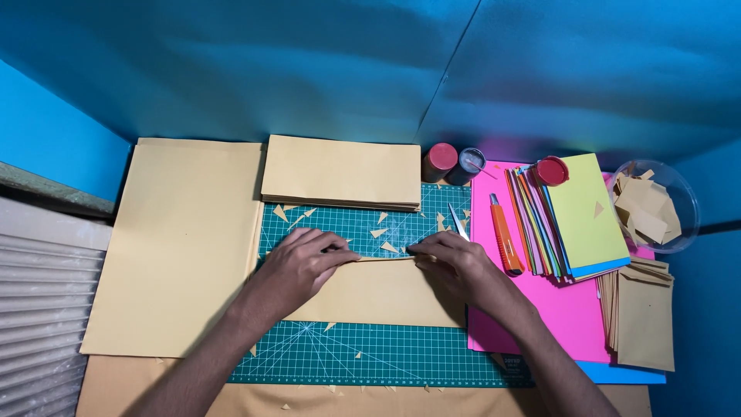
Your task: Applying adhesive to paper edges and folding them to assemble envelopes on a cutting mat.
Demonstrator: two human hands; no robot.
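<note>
The work surface is a green cutting mat point(363, 355) on a table backed by blue sheeting. We take the mat as our landmark. Across its middle lies a tan paper piece point(378, 292), and both hands press on its upper edge. The left hand point(297, 266) lies flat with fingers together, bearing down on the edge left of centre. The right hand point(455, 262) presses the same edge right of centre; we cannot tell whether its fingertips pinch a turned-over flap or only flatten it, since the fingers cover the line.

We judge the step in hand to be creasing a fold along that upper edge. The next move calls for an even slide of the fingertips outward along the crease, keeping the piece square to the mat grid.

At the mat's far edge sits a stack of folded tan pieces point(341, 171). Just right of the mat lie an orange utility knife point(505, 241) and coloured paper sheets point(575, 216). Small tan offcuts point(384, 232) litter the mat's upper half.
</note>
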